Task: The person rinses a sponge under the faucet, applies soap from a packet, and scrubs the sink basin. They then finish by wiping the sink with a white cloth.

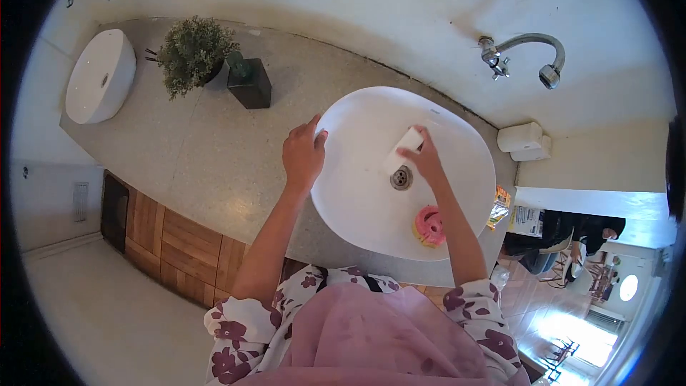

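A white oval washbasin [357, 200] sits on the counter in front of me. Inside it, my right hand [424, 157] has its fingers and thumb around a white rectangular block, perhaps a sponge [394, 163], pressed to the basin floor just above the drain [401, 178]. At the basin's left side, my left hand [304, 156] grips the rim, its fingers bent over the edge. A round pink scrubber [429, 224] with a yellow edge lies in the basin near the front, partly behind my right forearm.
A curved wall tap [532, 41] juts out above the basin. Left on the counter stand a potted plant [194, 53], a dark square dispenser [249, 84] and a second basin [100, 78]. A yellow packet [499, 207] is by the right rim. Another person [589, 232] is far right.
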### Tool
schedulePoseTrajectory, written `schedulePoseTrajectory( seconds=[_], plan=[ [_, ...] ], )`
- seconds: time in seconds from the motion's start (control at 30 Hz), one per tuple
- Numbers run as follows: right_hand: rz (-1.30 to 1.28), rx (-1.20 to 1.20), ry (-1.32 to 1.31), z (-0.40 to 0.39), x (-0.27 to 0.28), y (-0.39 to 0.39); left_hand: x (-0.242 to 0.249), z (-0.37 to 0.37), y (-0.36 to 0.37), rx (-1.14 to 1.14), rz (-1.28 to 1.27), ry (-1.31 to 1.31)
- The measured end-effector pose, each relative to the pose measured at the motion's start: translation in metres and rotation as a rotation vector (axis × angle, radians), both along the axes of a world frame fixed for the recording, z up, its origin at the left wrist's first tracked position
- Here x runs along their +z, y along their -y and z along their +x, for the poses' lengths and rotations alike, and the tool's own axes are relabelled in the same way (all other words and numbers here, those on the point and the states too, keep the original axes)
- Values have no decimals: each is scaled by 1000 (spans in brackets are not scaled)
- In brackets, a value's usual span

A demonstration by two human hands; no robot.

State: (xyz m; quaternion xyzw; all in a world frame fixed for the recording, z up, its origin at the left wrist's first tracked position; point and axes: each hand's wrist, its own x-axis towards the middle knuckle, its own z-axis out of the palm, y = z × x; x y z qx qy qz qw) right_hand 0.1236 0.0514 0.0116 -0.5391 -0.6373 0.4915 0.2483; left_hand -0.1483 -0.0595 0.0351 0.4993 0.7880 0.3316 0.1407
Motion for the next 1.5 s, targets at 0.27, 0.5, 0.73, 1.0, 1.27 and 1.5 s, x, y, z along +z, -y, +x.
schedulePoseTrajectory(
  seconds=[0.27, 0.5, 0.73, 1.0, 1.27, 1.5],
  plan=[
    [35, 201, 198, 1, -6, -2, -3, -1, -1, -3, 30, 2],
    [-73, 392, 298, -18, 29, 37, -2, -1, -1, -10, 9, 3],
    [-32, 40, 123, -7, 21, -14, -5, 0, 1, -6, 38, -26],
    [-46, 215, 212, -5, 3, 2, -3, 0, -1, -1, 15, -19],
    [18, 295, 247, -11, 5, 25, -4, 0, -2, -1, 26, -8],
    [-17, 112, 184, -14, 22, -5, -6, 0, 0, 5, 44, -38]
  ],
)
